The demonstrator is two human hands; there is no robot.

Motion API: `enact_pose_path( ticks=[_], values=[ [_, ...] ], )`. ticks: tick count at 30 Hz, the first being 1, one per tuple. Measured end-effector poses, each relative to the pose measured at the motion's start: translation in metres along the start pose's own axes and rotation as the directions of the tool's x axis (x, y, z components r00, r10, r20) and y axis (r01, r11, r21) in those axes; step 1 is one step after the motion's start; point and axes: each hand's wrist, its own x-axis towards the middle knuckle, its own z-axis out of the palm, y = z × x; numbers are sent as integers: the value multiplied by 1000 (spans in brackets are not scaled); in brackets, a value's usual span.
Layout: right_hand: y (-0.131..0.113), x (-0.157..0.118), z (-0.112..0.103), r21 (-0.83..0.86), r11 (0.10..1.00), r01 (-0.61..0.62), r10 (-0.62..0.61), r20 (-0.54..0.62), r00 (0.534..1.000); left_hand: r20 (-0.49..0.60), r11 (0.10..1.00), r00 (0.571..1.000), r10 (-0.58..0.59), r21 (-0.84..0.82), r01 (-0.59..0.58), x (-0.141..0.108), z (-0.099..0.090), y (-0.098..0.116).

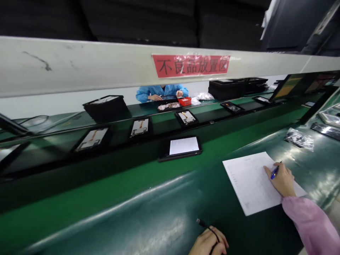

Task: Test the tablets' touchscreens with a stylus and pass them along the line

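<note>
My right grip (284, 181) is closed around a blue pen (275, 172) on the printed sheet (247, 184), flat on the green surface (159, 216); my left grip (209, 242) curls around a black USB cable (205, 224). Unbraced, the sheet might skid; the protruding plug might snag.

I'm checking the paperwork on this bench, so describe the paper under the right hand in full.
The paper is white, rectangular and thin-looking, with faint print: a short heading near its far edge and rows below, too small to read. It lies flat and askew on the green worktop. The right hand rests over its right part, holding a blue pen; whether the tip touches the paper is unclear. The hand hides some of it, and I cannot tell if it is a single sheet.
</note>
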Motion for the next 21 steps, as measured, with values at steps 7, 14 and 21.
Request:
enact_pose_path(
  ticks=[7, 14, 21],
  values=[
    [-95, -80, -32, 202, 974, 101, -134, 159, 978, 60, 664, 934, 352, 687, -294, 0, -7, 38],
    [-182, -121, -92, 494, 867, 56, -178, 204, 962, 110, 316, 976, 189, 934, -166, -17, 10, 46],
    [-216, -96, -96, 690, 432, -581, -345, 721, 600, 153, 321, 981, 117, 929, -183, -20, 4, 57]
  ],
)
